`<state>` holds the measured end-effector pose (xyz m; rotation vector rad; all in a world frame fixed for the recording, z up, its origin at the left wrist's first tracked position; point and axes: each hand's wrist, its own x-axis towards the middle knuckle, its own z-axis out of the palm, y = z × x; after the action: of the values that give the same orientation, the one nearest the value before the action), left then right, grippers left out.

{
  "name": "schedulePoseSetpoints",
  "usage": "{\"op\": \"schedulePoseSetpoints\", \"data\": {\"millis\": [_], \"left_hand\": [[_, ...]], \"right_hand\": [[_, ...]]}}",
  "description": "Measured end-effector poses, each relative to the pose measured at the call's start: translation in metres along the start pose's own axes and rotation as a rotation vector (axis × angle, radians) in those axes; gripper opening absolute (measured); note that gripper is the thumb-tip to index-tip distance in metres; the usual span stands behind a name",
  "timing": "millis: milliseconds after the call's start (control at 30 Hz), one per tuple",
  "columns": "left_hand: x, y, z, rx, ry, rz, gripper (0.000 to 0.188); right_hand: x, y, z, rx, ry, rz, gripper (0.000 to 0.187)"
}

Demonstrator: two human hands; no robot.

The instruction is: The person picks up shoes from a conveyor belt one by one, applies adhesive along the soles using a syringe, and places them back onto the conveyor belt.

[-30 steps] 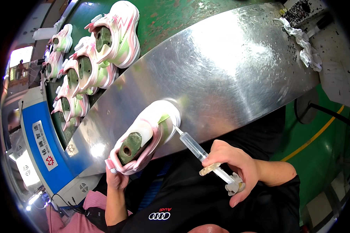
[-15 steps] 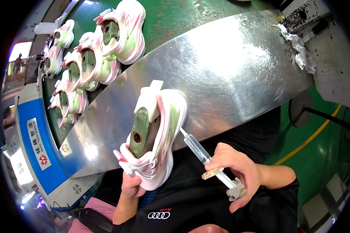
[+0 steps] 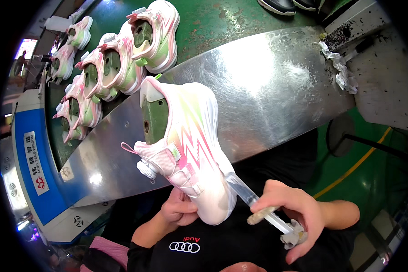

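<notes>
A white, pink and pale green sneaker [image 3: 199, 136] is tilted on its side in front of me, its toe toward my body. Inside its opening sits a green shoe last [image 3: 155, 119]. My left hand [image 3: 180, 208] grips the sneaker by the toe, and the sneaker covers some of its fingers. In my right hand [image 3: 291, 208] is a clear syringe [image 3: 245, 189], with lumpy pale material around its flange and plunger end. The syringe's front end meets the edge of the sneaker's sole near the forefoot; its tip is hidden there.
A shiny metal table [image 3: 267, 90] spans the middle. Beyond it, similar sneakers [image 3: 155, 36] stand in rows on a green surface at the far left. Crumpled white tissue [image 3: 337, 68] lies at the table's right end. A blue and white machine panel [image 3: 31, 158] borders the left.
The sneaker has turned in my left hand, so its outer side now faces up. My right hand and the syringe have moved slightly right and nearer. Dark shoes have come into view at the top.
</notes>
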<state>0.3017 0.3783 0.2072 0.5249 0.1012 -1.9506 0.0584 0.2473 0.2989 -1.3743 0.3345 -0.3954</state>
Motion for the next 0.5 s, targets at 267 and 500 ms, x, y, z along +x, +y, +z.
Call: {"op": "schedulePoseSetpoints", "data": {"millis": [267,500], "left_hand": [[0.028,-0.007,0.010,-0.115,-0.143,-0.192,0.073],[0.061,-0.008,0.035,-0.063,-0.190,-0.296,0.069]], "right_hand": [[-0.023,-0.045,0.009,-0.028,0.050,0.102,0.086],[-0.032,-0.067,0.012,-0.293,0.068,-0.024,0.085]]}}
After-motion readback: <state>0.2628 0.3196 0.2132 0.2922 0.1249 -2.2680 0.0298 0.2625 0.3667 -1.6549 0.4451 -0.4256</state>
